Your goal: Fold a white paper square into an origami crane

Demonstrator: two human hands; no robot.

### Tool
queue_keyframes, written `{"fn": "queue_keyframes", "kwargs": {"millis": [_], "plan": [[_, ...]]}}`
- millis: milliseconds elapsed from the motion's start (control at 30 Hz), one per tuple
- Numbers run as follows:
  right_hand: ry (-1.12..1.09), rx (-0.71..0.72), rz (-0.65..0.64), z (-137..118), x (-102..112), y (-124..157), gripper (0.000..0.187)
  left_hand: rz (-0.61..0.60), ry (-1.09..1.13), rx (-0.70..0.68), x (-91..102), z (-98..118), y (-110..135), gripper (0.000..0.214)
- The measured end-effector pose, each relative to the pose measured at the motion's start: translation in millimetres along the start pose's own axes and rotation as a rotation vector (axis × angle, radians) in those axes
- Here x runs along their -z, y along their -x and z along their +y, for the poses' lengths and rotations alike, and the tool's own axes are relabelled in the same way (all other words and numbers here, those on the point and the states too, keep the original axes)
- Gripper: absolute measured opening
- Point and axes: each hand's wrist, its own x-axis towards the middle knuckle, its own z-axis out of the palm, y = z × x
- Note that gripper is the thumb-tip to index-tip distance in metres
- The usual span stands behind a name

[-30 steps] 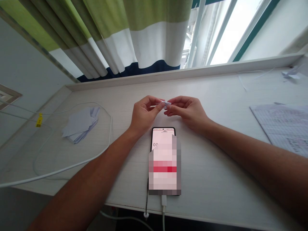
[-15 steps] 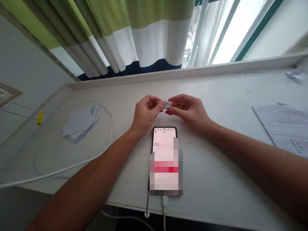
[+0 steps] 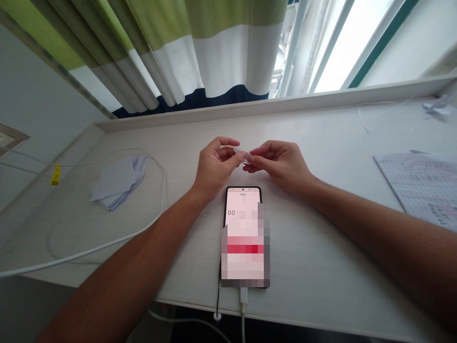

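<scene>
Above the desk, a small folded piece of white paper [image 3: 241, 153] is held between both hands. My left hand [image 3: 218, 163] pinches its left part with the thumb on top, the index finger raised off it. My right hand [image 3: 280, 161] grips the paper's right end between thumb and fingertips. Most of the paper is covered by the fingers, so its exact shape cannot be made out. Just below the hands lies a phone [image 3: 243, 224] with its screen lit, partly blurred out.
A stack of paper pieces [image 3: 116, 181] lies on the left, inside a loop of white cable [image 3: 107, 247] with a yellow tag [image 3: 55, 175]. Printed sheets [image 3: 414, 181] lie on the right, and crumpled paper [image 3: 439, 105] in the far right corner. A charging plug [image 3: 243, 295] runs from the phone over the desk edge.
The right thumb and fingers have closed in on the paper, which now shows less between the hands. The left index finger has lifted slightly. The view has shifted a little.
</scene>
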Motion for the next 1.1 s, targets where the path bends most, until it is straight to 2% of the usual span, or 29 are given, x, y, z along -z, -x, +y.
{"fn": "queue_keyframes", "kwargs": {"millis": [200,333,533,733,967,1100], "plan": [[-0.087,-0.030,0.045,0,2,-2,0.043,0.000,0.096,0.057,-4.2,-6,1,0.037],[-0.090,-0.054,0.001,2,4,-4,0.044,-0.001,0.118,0.021,-4.3,-10,0,0.038],[0.119,0.126,0.082,4,4,-4,0.032,-0.020,0.132,0.046,-1.7,-7,-2,0.044],[0.085,0.134,0.044,3,6,-5,0.032,-0.057,0.214,0.095,-1.1,-5,-2,0.054],[0.019,0.092,-0.006,5,9,-8,0.027,-0.084,0.236,0.134,-0.3,-5,-3,0.038],[0.021,0.118,-0.064,7,10,-9,0.026,-0.120,0.260,0.147,0.1,-3,-2,0.029]]}}
